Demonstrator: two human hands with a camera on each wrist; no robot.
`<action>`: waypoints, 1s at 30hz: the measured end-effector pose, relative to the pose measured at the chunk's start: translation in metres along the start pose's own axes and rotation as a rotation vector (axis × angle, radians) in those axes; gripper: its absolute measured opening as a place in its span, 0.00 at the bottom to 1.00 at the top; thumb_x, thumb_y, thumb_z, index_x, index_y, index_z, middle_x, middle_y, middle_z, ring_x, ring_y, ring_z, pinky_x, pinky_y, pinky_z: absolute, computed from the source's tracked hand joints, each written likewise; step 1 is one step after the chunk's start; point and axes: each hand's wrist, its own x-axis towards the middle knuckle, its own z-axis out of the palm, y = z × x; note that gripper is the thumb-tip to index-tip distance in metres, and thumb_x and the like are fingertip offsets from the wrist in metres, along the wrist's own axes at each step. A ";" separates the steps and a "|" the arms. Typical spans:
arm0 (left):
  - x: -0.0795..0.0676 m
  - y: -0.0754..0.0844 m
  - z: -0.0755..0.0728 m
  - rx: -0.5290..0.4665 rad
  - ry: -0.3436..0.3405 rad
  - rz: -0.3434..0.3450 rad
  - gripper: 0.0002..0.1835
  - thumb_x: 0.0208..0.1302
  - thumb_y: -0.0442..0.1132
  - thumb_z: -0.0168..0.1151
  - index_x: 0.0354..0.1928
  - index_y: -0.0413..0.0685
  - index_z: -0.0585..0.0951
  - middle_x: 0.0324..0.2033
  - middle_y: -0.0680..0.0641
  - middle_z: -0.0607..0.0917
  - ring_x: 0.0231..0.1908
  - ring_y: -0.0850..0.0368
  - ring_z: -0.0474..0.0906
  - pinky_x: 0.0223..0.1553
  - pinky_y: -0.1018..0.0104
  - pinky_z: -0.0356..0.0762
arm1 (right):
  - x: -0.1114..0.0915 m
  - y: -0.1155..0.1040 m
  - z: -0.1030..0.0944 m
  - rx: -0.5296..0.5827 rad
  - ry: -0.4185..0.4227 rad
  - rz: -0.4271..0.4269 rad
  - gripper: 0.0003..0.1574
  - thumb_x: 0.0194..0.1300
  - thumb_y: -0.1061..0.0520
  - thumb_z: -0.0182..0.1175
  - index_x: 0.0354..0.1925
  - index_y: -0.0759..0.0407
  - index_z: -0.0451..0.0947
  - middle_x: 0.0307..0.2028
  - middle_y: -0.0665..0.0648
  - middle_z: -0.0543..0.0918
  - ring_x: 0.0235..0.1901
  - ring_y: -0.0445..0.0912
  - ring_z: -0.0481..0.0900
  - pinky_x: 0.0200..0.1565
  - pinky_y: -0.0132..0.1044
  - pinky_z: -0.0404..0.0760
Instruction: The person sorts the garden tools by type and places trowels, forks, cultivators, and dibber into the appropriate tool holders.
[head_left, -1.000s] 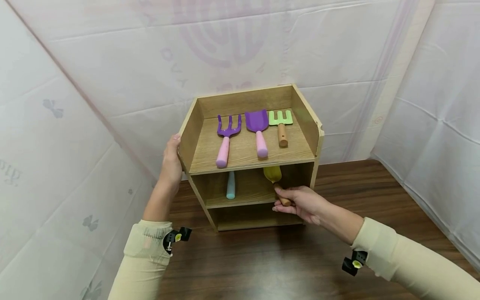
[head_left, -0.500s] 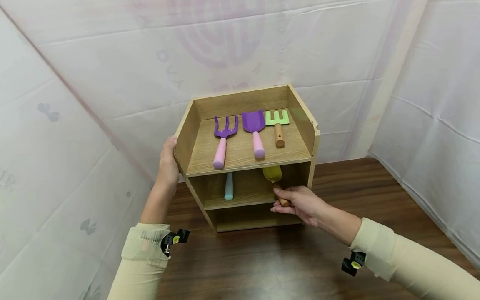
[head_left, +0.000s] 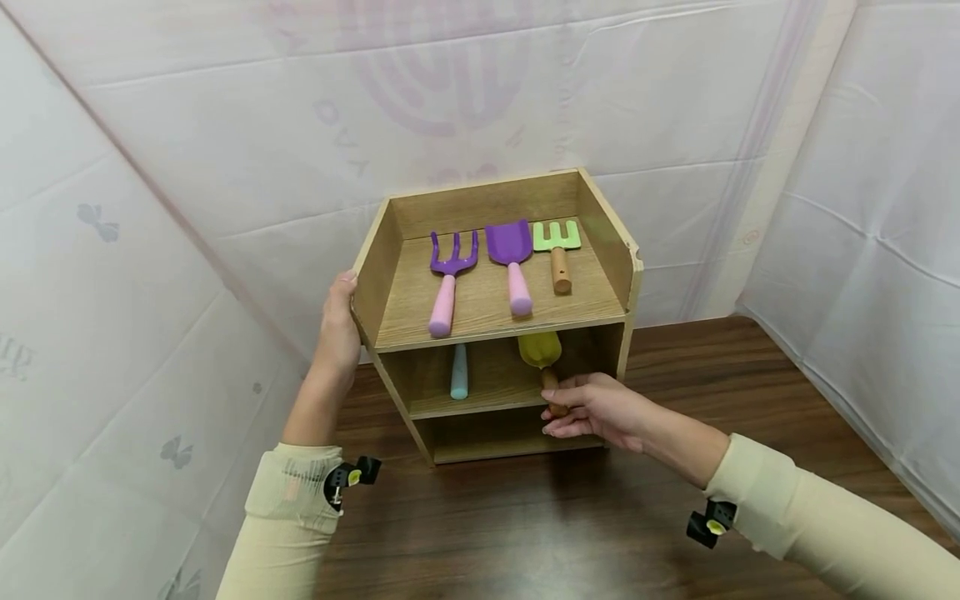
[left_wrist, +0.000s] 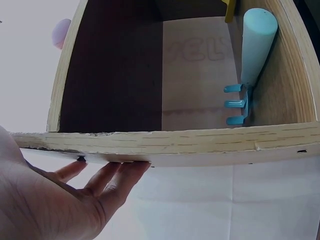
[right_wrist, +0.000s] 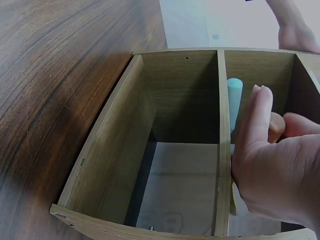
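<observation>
A small wooden shelf (head_left: 408,292) with three levels stands on the table. My right hand (head_left: 607,410) pinches the wooden handle of a yellow trowel (head_left: 540,349), whose blade lies inside the middle level, its tip hidden under the top board. The handle end (right_wrist: 275,127) shows between thumb and fingers in the right wrist view. Against the shelf's outer left side rests my left hand (head_left: 337,337); the left wrist view has its fingers lying straight along that panel. Left of the trowel, also on the middle level, is a light-blue hand rake (left_wrist: 257,45).
On the top level lie a purple hand fork (head_left: 447,287), a purple shovel (head_left: 513,258) with a pink handle, and a green rake (head_left: 558,246). The dark wooden table (head_left: 480,533) extends in front. White sheeting (head_left: 285,150) hangs behind and at both sides.
The trowel has swung slightly left within the middle level, and my right hand's fingers have shifted on its handle. My left hand has stayed on the shelf's side.
</observation>
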 end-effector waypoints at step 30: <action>0.000 0.002 -0.001 0.009 0.007 -0.009 0.28 0.70 0.58 0.30 0.57 0.48 0.69 0.46 0.47 0.69 0.46 0.54 0.66 0.51 0.62 0.62 | 0.018 0.009 0.011 -0.123 0.227 -0.071 0.39 0.65 0.50 0.62 0.61 0.73 0.58 0.36 0.69 0.82 0.31 0.53 0.87 0.37 0.40 0.84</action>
